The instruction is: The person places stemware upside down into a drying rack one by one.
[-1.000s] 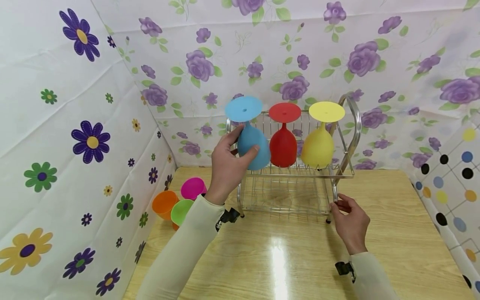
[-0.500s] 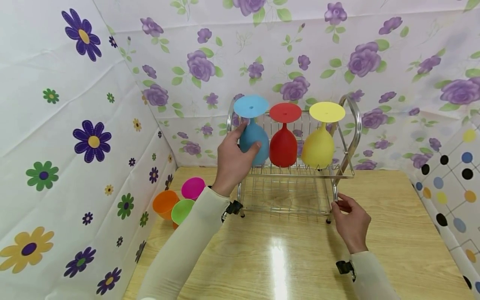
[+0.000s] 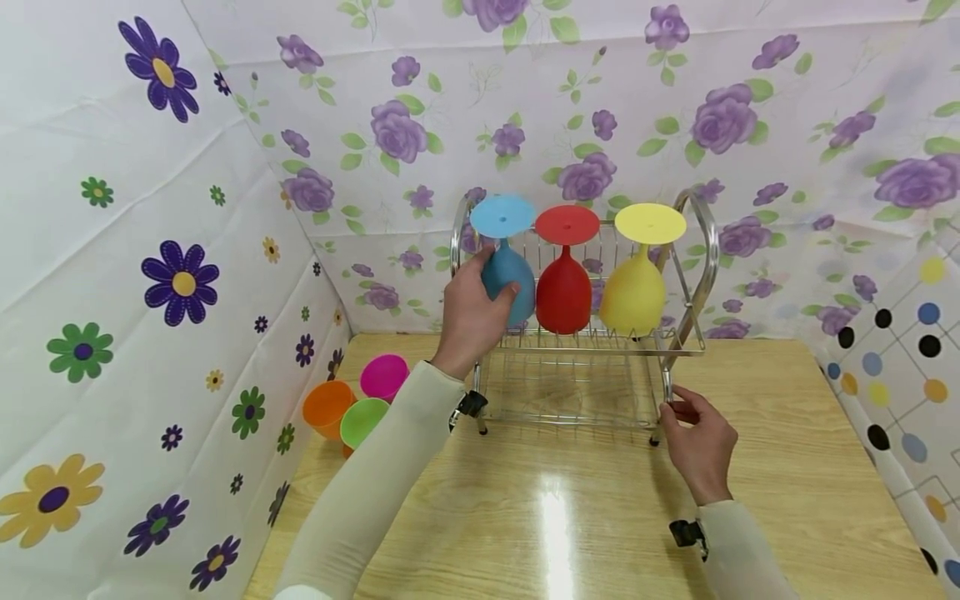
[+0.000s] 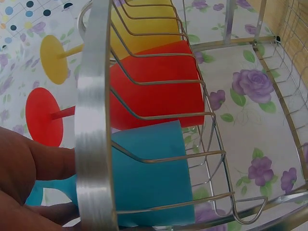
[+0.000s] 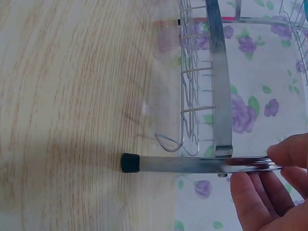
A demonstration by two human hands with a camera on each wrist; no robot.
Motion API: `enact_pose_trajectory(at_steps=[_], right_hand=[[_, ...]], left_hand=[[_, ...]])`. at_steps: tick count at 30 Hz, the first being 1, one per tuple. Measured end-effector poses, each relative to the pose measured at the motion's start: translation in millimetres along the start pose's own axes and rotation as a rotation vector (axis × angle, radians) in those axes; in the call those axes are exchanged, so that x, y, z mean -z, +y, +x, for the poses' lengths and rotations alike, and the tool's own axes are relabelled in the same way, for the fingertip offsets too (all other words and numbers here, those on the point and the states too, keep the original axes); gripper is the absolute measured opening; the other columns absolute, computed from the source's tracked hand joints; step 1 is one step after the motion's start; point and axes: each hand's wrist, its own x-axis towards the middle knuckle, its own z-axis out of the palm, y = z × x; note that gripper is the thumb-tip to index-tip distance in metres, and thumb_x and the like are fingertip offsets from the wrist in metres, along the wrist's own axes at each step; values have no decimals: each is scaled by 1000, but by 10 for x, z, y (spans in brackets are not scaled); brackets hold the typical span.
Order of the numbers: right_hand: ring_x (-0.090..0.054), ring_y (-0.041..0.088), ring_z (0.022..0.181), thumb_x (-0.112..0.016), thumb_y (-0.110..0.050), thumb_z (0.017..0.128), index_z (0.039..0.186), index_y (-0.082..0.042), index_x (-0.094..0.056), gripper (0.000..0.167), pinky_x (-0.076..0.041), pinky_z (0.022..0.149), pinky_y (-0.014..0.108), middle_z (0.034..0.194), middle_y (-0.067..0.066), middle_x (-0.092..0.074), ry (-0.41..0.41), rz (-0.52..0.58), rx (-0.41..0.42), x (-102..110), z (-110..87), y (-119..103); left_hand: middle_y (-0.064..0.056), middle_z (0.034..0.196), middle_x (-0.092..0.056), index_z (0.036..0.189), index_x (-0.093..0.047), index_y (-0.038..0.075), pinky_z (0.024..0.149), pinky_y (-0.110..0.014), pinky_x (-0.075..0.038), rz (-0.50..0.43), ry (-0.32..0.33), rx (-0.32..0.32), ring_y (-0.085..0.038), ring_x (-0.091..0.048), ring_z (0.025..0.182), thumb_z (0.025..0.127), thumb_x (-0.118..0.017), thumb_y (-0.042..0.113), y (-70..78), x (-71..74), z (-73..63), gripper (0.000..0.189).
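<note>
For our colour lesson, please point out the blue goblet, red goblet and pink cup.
Blue goblet (image 3: 514, 266), head view: on its bowl.
Red goblet (image 4: 161, 98), left wrist view: on its bowl.
Pink cup (image 3: 385, 377), head view: on its inner wall.

We see blue, red and yellow plastic stem cups, left to right, on the silver wire rack. Round orange, pink and green plastic cups sit left of it.

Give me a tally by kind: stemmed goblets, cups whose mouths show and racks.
Upside-down plastic-looking goblets (light blue goblet, red goblet, yellow goblet): 3
Round open cups (magenta cup, orange cup, lime-green cup): 3
Silver metal wire rack: 1
Total: 7
Uncounted: a mostly hidden orange patch by the lime-green cup.
</note>
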Motion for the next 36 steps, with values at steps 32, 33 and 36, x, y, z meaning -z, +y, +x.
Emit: enact_pose_trajectory(at_steps=[32,33,36], right_hand=[[-55,-21,79,-78,-15,95,129,-19,-77,34,-55,77,22,98,8,-82,-11,-4,1,4,13,35],[-55,-20,79,-78,-16,95,129,-19,-77,34,-52,75,16,99,8,-82,-13,-1,-1,7,13,37],[-54,-21,80,-78,-17,96,129,-19,-77,33,-43,72,6,100,8,-82,-23,2,-3,21,9,32]], left_hand=[[-20,157,-47,158,-38,2,117,-59,-47,26,-87,-1,-39,-49,146,103,-68,13,-87,-78,52,64],[-19,157,-47,158,-38,3,117,-59,-47,24,-85,0,-39,-49,146,103,-68,14,-87,-78,48,64],[-18,158,-47,158,-39,4,116,-60,-48,13,-74,5,-39,-50,146,103,-68,13,-74,-68,25,63]])
